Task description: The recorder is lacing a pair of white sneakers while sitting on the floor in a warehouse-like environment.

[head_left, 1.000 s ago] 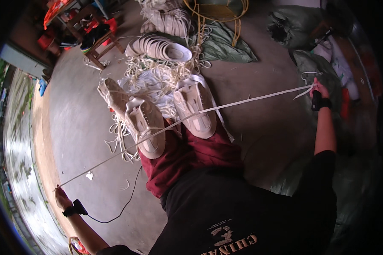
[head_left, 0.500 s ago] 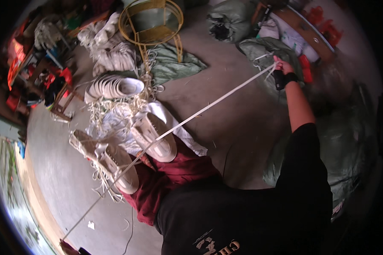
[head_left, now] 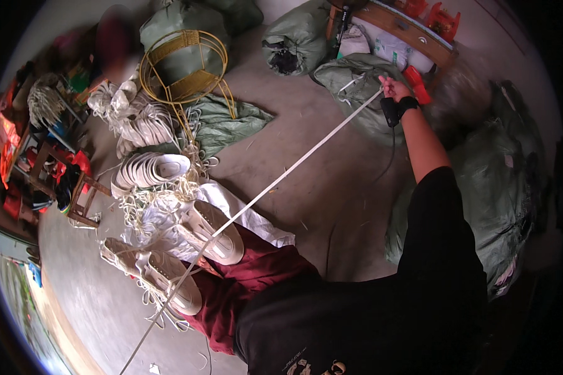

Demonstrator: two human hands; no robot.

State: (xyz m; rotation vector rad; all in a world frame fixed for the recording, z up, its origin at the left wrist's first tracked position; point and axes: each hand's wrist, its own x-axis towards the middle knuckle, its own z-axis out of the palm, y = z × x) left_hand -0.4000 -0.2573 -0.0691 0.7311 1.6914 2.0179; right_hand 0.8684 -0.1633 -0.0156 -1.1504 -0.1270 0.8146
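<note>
My right hand [head_left: 394,94] is stretched out at the upper right, closed around one end of a long white shoelace [head_left: 288,172]. A loose tip of the lace sticks out beyond my fingers. Taut and straight, the lace slants down across my lap and leaves the picture at the lower left. My left hand is out of view. Whitish unfinished shoes lie on my maroon-trousered legs: one shoe [head_left: 214,240] toward the right, another shoe [head_left: 172,290] to the left. The lace passes over them. Loose laces [head_left: 156,206] tangle beyond the shoes.
A nested row of pale shoe uppers [head_left: 145,172] lies on the floor past the laces. Behind it stand a bamboo chair frame [head_left: 184,97] and bundled shoe pieces [head_left: 147,128]. Green sacks [head_left: 297,40] and a wooden desk [head_left: 413,31] are farther back. A wooden stool [head_left: 87,200] is left.
The view has shifted, and my left hand has dropped out at the lower left edge. The lace stays stretched taut from my right hand.
</note>
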